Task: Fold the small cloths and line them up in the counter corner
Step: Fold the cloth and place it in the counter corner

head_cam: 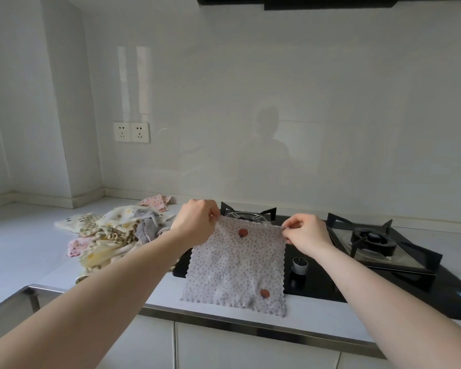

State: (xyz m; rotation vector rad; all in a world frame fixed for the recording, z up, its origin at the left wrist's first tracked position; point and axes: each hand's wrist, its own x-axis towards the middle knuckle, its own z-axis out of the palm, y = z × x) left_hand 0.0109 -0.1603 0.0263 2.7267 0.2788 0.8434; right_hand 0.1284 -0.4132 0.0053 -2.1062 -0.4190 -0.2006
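Left hand: we see our left hand (194,224) pinching the far left corner of the grey dotted cloth (236,265), fingers curled on the fabric, knuckles up.
Right hand: our right hand (308,234) pinches the far right corner of the same cloth between thumb and fingertips, held level with the left one.
Cloth in hand: we hold the grey dotted cloth stretched flat by its far edge; it hangs toward us, and its near edge rests on the white counter (24,249) by the front rim. It bears small grey dots and two reddish round marks, and its edges are scalloped. From the middle of the view it sits at about 6 o'clock.
Where it lies: the cloth covers the left part of the black gas hob (320,283), with the left burner (246,214) just showing past its far edge.
Pile: a heap of unfolded cloths (109,235), cream, pink and grey, lies on the counter at 9 o'clock from the held cloth, just beside our left wrist.
Counter corner: at 10 o'clock from the pile; we see no folded cloths there.
Hob details: the right burner (370,239) sits at 3 o'clock from the cloth; a silver knob (300,265) stands just beside the cloth's right edge.
Wall: two white sockets (131,132) at 11 o'clock, well above the pile.
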